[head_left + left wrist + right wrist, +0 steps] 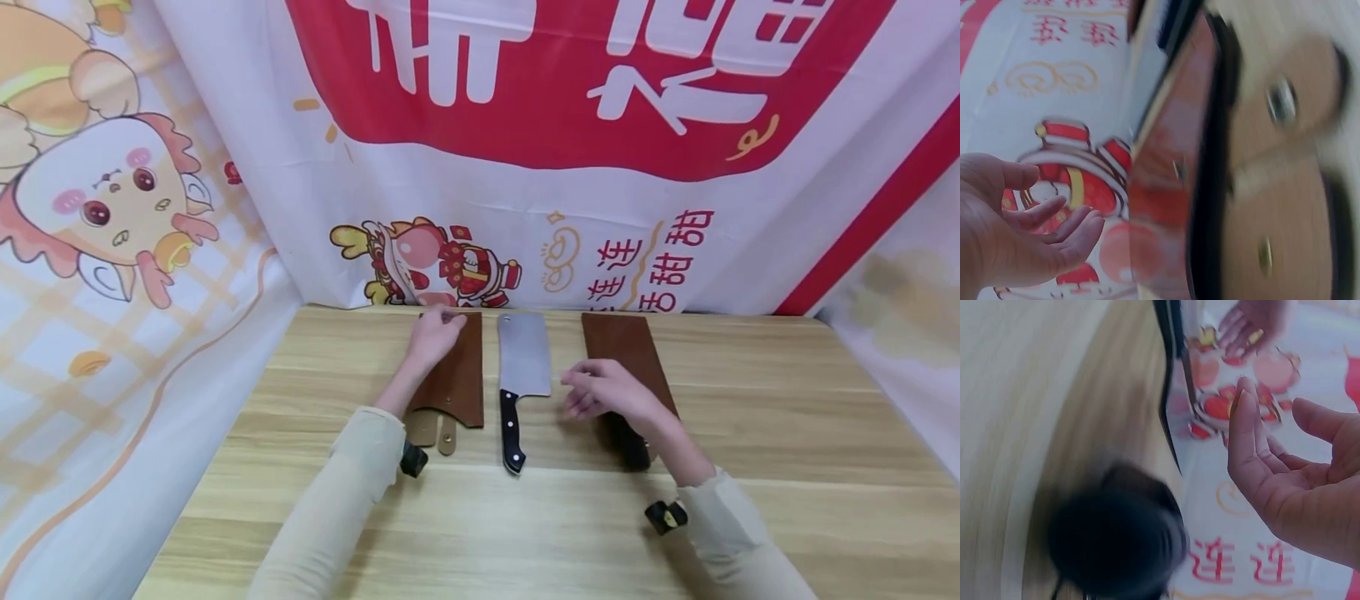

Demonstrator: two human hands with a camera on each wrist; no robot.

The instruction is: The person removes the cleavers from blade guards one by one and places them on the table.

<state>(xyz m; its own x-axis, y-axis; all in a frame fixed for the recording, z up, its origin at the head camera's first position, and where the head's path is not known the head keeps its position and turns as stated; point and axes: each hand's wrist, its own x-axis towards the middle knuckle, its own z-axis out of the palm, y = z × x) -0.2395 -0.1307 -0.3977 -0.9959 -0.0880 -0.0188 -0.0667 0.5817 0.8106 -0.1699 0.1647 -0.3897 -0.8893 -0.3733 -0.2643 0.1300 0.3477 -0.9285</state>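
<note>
A cleaver [525,354] with a black riveted handle lies flat in the middle of the table, its blade toward the back. Left of it is a brown leather sheath [467,375], whose pale flap and strap [1285,94] with metal snaps show in the left wrist view. My left hand [437,332] hovers over this sheath's far end, fingers loosely bent around nothing. To the cleaver's right lies another brown sheath [622,337], with a black handle [632,446] at its near end, partly hidden by my arm. My right hand [603,387] hangs beside it, fingers slightly bent, holding nothing.
The wood-grain table [480,533] meets a white and red printed cloth [525,167] hanging along its back edge. More printed cloth [135,333] hangs at the left side. A black device [666,517] is worn on the right wrist.
</note>
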